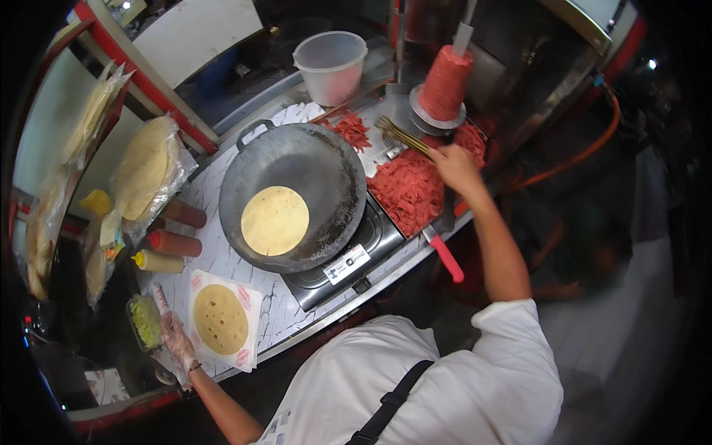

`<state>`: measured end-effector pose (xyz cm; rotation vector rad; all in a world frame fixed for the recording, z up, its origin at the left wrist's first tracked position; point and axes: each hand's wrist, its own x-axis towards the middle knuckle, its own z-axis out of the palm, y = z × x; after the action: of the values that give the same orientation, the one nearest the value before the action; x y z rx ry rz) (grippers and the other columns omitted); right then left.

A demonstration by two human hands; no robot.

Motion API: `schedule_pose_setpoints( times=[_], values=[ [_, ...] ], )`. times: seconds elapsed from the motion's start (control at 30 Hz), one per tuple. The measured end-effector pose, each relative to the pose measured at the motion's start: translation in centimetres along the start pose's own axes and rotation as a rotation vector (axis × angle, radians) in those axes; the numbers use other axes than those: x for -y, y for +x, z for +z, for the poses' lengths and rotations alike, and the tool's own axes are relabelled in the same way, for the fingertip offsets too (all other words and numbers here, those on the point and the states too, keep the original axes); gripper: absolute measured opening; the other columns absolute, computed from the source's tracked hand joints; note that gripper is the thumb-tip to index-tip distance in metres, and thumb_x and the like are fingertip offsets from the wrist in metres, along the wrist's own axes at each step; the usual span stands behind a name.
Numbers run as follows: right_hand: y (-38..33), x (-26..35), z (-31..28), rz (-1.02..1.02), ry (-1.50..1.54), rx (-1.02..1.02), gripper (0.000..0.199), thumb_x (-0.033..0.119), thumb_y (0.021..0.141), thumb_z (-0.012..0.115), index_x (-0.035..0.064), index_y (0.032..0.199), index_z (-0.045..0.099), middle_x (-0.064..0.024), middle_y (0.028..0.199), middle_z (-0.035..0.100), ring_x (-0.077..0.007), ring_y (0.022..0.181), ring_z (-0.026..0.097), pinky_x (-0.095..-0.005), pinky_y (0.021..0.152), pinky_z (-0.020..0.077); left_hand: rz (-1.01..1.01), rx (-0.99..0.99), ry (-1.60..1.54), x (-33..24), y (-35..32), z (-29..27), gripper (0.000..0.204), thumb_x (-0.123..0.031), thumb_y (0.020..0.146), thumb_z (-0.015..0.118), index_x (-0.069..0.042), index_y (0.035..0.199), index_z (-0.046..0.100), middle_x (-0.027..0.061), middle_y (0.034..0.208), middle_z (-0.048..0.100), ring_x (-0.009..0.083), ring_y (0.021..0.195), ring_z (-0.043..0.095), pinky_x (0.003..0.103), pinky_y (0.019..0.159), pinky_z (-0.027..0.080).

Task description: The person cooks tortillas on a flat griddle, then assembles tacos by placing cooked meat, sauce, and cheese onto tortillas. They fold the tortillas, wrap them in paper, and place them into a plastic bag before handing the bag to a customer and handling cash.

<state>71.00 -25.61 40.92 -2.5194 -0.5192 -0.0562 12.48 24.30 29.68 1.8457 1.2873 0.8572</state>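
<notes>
My right hand (454, 169) is closed round a pair of brass-coloured tongs (406, 136), held over a heap of reddish shaved meat (406, 187). My left hand (178, 338), in a clear plastic glove, is on the counter between a clear tub of shredded green vegetable (144, 321) and a browned flatbread (220, 320). Its fingers look loosely bent, with nothing visible in them. That flatbread lies on white printed paper (248, 348). A paler flatbread (274, 221) sits in a large dark wok (326, 159) on a portable stove (315, 288).
A cone of meat (447, 83) stands on a vertical spit at the back right. A knife with a pink handle (446, 257) juts over the counter's front edge. Sauce bottles (174, 242) and bagged flatbreads (147, 165) are at left. A translucent bucket (331, 70) stands behind the wok.
</notes>
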Motion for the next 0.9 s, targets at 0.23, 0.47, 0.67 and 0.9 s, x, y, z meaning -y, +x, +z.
schedule_pose_setpoints(
  times=[0.23, 0.47, 0.67, 0.9],
  values=[
    [5.7, -2.2, 4.9, 0.142, 0.35, 0.31, 0.046, 0.038, 0.097, 0.059, -0.0044, 0.083, 0.073, -0.0029, 0.055, 0.054, -0.013, 0.05, 0.049, -0.0334, 0.048, 0.036, 0.054, -0.027, 0.051, -5.4, -2.5, 3.3, 0.033, -0.017, 0.1, 0.06, 0.001, 0.127, 0.06, 0.0121, 0.124, 0.063, 0.0203, 0.105, 0.06, 0.031, 0.089, 0.05],
    [7.5, 0.1, 8.1, -0.083, 0.22, 0.127, 0.037, 0.033, 0.093, 0.064, -0.0036, 0.097, 0.073, -0.0169, 0.067, 0.067, -0.0234, 0.062, 0.063, -0.0397, 0.065, 0.049, 0.105, -0.064, 0.202, -6.2, -4.4, 3.5, 0.035, -0.018, 0.098, 0.062, 0.001, 0.128, 0.061, 0.0105, 0.125, 0.063, 0.019, 0.104, 0.06, 0.03, 0.091, 0.049],
    [5.1, -0.3, 3.4, -0.074, 0.323, 0.034, 0.034, 0.034, 0.092, 0.064, 0.0029, 0.102, 0.075, -0.0237, 0.083, 0.07, -0.0396, 0.083, 0.07, -0.0446, 0.076, 0.0521, -0.062, -0.066, -0.058, -3.6, -6.4, 0.6, 0.034, -0.018, 0.099, 0.062, 0.0, 0.129, 0.06, 0.0093, 0.124, 0.062, 0.0177, 0.108, 0.059, 0.032, 0.093, 0.05],
    [3.6, 0.6, -0.5, -0.143, 0.395, 0.002, 0.033, 0.027, 0.093, 0.065, -0.0032, 0.102, 0.073, -0.0158, 0.072, 0.068, -0.0218, 0.069, 0.066, -0.0369, 0.067, 0.0491, 0.001, -0.009, -0.09, -3.1, -6.3, 0.0, 0.034, -0.016, 0.099, 0.062, -0.001, 0.129, 0.059, 0.0109, 0.127, 0.06, 0.0188, 0.112, 0.057, 0.033, 0.093, 0.051]
  ],
)
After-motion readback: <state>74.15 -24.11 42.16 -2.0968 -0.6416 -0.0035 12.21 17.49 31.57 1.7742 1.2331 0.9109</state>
